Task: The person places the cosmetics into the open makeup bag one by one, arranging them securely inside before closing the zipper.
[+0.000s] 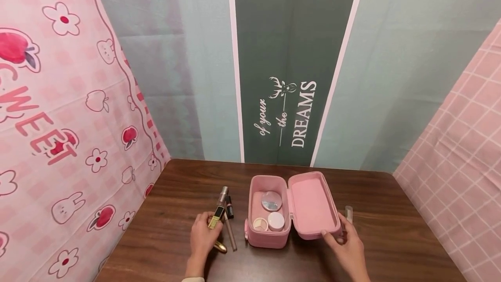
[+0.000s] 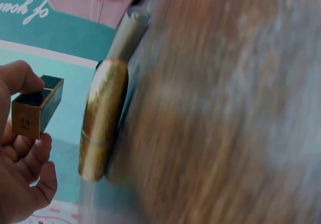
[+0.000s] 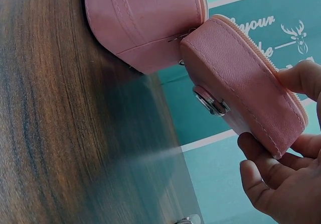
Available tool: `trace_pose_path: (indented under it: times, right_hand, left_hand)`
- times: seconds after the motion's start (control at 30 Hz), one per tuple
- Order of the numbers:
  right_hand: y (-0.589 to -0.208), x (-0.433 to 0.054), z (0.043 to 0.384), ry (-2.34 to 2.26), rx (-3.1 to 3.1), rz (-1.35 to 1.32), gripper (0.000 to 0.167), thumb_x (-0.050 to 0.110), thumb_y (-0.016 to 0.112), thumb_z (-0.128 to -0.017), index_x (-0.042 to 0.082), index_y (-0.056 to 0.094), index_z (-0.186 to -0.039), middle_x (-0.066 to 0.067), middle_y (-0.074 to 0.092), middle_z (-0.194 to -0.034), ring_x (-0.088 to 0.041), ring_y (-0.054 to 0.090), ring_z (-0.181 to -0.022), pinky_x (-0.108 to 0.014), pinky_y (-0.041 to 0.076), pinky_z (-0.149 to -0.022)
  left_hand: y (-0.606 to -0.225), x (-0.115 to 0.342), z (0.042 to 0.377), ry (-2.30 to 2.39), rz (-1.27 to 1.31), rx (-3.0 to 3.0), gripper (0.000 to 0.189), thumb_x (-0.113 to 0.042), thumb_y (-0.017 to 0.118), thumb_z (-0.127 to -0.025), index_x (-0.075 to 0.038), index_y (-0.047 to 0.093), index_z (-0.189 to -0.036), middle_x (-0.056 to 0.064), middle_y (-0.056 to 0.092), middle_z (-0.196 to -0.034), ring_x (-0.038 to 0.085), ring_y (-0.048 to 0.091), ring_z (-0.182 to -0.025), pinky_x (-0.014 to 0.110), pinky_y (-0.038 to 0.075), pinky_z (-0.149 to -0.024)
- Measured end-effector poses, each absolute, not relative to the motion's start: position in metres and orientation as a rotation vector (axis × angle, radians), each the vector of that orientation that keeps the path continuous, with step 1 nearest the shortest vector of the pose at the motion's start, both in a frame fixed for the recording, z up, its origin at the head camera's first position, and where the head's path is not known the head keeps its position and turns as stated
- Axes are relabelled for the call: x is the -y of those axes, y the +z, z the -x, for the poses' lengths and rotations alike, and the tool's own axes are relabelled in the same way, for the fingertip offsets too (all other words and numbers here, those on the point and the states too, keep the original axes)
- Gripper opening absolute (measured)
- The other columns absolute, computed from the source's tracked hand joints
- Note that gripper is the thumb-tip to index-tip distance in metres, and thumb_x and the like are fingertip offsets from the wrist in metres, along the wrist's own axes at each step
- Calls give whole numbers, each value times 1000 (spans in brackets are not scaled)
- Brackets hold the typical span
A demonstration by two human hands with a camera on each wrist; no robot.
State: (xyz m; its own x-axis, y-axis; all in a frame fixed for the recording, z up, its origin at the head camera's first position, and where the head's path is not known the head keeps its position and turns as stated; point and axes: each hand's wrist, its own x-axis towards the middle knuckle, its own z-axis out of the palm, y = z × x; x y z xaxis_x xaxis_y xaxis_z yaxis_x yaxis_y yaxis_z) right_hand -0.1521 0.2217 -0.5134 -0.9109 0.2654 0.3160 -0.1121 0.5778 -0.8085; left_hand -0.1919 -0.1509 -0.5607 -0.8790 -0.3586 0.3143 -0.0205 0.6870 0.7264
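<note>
"Pink case [image 1: 268,241] first: what did it stand on, and in what sort of room?"

"On a dark wood-grained worktop [image 1: 164,212]. Pink printed cloth [image 1: 62,142] hung along its left edge, pink checked cloth [image 1: 462,151] along its right, and a grey-green curtain [image 1: 203,99] with lettering rose at the far edge."

"And where was everything relative to the fingers?"

"Nearest, a rounded gold tube [image 1: 220,247] lay just beside the left hand [image 1: 201,234], which held a boxy gold-and-black tube [image 1: 216,217]. A slim pencil [image 1: 232,234], a black-and-pink tube [image 1: 229,208] and a silver tube [image 1: 223,196] lay between that hand and the case. The case stood open between both hands, with a three-part palette [image 1: 260,224] in its near left corner, a round jar [image 1: 276,221] in its near right, and a shiny compact [image 1: 271,201] farther back."

"How were the hands set?"

"Both reached in from the near side. The left pinched its boxy tube narrowly between thumb and fingers. The right hand [image 1: 348,243] gripped the lid [image 1: 316,206] at its near right corner, thumb on the rim, fingers behind. A small clear-topped item [image 1: 349,213] stood out just beyond it."
</note>
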Motion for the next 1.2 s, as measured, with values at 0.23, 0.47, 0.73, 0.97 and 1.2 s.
trace_pose_path:
  times: [0.23,0.47,0.73,0.97,1.2]
  right_hand:
    - [-514,-222,152,1269,2411,133,66,14,76,-75,-3,45,-131,-23,56,-115,-13,56,-76,-13,43,-63]
    - [-513,-223,153,1276,2406,130,65,13,76,-75,-3,46,-131,-23,57,-113,-14,57,-77,-15,44,-64]
    - [-513,-223,153,1281,2427,139,65,15,76,-76,-3,45,-131,-23,56,-115,-15,57,-78,-18,46,-65]
    - [-513,-223,153,1249,2423,131,66,15,77,-75,-3,46,-130,-23,57,-114,-14,56,-77,-15,44,-64]
    - [-513,-222,151,1203,2398,124,65,15,77,-74,-3,48,-129,-22,58,-114,-12,53,-84,-11,37,-69]
  left_hand:
    - [-553,138,194,-1102,-241,2408,26,-14,74,-64,-9,67,-88,-2,52,-75,16,49,-63,33,39,-56]
    - [-545,127,201,-1174,-240,2370,25,-14,73,-63,-8,67,-87,-4,53,-74,15,50,-66,32,40,-60]
    - [-538,118,207,-1182,-219,2385,24,-15,73,-63,-8,67,-86,-3,52,-72,15,49,-63,33,40,-57]
    - [-530,113,214,-1204,-218,2419,24,-16,73,-64,-10,67,-86,-4,51,-71,14,49,-62,32,40,-57]
    - [-519,106,218,-1229,-162,2393,23,-14,71,-63,-7,67,-84,-3,54,-70,14,50,-61,32,41,-56]
